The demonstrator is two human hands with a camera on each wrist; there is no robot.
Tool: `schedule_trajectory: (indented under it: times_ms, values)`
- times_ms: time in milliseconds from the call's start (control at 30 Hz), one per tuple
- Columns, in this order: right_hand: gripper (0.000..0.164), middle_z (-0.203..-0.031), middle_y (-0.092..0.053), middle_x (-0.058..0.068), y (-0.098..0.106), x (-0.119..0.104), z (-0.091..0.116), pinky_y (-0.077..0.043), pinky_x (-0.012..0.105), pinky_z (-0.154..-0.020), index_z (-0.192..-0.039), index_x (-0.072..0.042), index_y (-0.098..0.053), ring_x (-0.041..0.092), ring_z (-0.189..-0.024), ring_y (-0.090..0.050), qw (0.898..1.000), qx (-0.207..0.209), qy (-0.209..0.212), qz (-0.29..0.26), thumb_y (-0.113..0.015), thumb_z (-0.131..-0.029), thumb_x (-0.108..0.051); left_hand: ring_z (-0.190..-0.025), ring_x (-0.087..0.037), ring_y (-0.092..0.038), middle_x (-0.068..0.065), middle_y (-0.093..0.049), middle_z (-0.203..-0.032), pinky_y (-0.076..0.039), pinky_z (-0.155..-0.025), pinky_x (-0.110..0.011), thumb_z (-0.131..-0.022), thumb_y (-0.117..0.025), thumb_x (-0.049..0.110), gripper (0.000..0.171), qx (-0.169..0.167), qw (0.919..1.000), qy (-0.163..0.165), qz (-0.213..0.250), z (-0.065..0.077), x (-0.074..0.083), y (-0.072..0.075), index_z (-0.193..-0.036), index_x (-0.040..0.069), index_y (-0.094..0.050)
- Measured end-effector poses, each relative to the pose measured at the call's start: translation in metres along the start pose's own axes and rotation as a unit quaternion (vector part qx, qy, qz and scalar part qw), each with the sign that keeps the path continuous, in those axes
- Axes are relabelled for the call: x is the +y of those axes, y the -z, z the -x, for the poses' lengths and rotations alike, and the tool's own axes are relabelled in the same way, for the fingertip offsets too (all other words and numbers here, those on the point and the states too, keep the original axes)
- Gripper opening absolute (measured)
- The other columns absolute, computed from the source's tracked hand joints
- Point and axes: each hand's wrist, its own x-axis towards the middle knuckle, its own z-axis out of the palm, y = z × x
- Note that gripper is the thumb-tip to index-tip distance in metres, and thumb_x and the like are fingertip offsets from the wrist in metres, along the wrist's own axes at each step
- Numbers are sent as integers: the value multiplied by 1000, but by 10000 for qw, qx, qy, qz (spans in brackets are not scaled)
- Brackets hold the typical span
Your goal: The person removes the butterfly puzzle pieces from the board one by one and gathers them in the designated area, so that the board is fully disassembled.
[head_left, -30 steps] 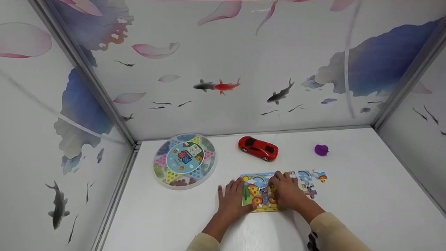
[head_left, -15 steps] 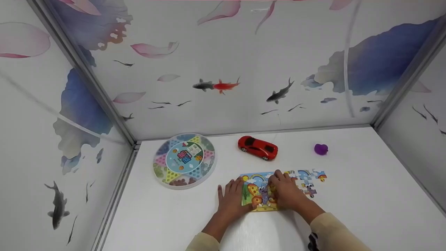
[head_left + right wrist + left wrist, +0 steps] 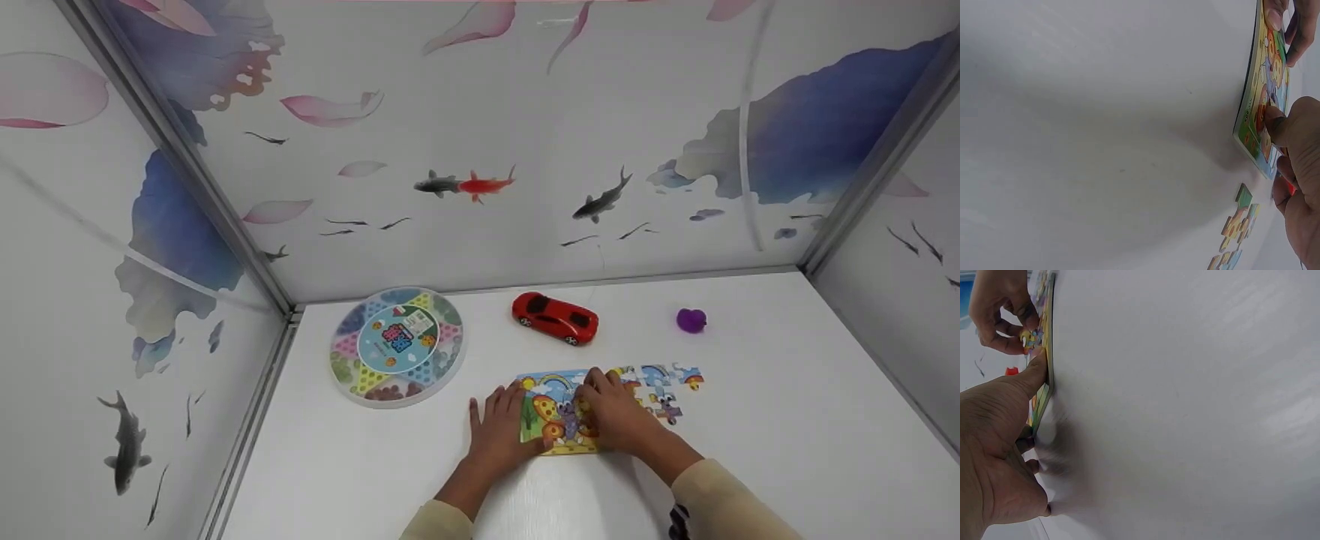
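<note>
Puzzle board (image 3: 574,452): on the white tabletop (image 3: 360,472), right of the middle, nearer the person than the red toy car (image 3: 555,319). Face shows a butterfly figure, sun and rainbow. Small dark print (image 3: 1246,115) near its near edge, right-hand end, in the right wrist view; too small to read.

Left hand (image 3: 496,431): fingers spread and mostly straight, set at the board's left edge; thumb laid over the near edge onto the face. Steadies the board by touch.

Right hand (image 3: 619,411): fingers curled, over the right part of the board. Left wrist view shows a small yellow-and-purple puzzle piece (image 3: 1030,338) pinched between thumb and fingers. Whether the piece touches the board: cannot tell.

Loose puzzle pieces (image 3: 666,405): on the tabletop to the right of the board, near the right hand; right wrist view shows a gap between them and the board's right end.

Round game box (image 3: 356,379): far left, star pattern. Its blue central label (image 3: 390,346) carries stylised lettering in red and blue, not legible at this resolution. White sticker (image 3: 420,322) on the label's upper right; print likewise unreadable.

Purple object (image 3: 691,321): far right, well apart from the car. Back wall (image 3: 525,247): printed with fish and petals.
</note>
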Motion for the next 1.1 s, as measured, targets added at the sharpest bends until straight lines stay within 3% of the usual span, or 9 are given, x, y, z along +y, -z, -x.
schedule_trajectory:
  times_ms: [300,533,733,1100]
  values:
    - [56,-140,-54,13,4,2,5,-54,62,-112,-138,-9,-71,37,-131,-51,9992,-61,305,254,-94,-88,-11,-167,-35,-30,-5,-35,-181,-13,-135,-76,-93,-82,62,101,42,10000,-47,70,0,0,2,-169,13,-40]
    - [44,-139,-61,10,8,10,11,-55,63,-114,-138,-18,-74,35,-133,-56,9990,195,238,325,-87,-96,-13,-167,-36,-30,-7,-37,-180,-14,-135,-77,-93,-83,60,100,72,9999,-77,97,2,1,2,-169,12,-41]
    - [38,-134,-64,9,17,29,23,-57,66,-110,-134,-19,-76,35,-130,-59,9948,685,279,703,-84,-98,-10,-167,-36,-30,-7,-37,-180,-13,-135,-77,-93,-84,57,99,103,9998,-73,147,2,3,2,-169,12,-41]
    - [40,-129,-66,11,33,77,57,-59,67,-100,-129,-21,-77,38,-121,-63,9931,982,10,644,-83,-95,0,-169,-36,-27,-7,-34,-182,-9,-136,-75,-94,-82,60,102,-28,9997,31,232,4,5,5,-172,13,-35]
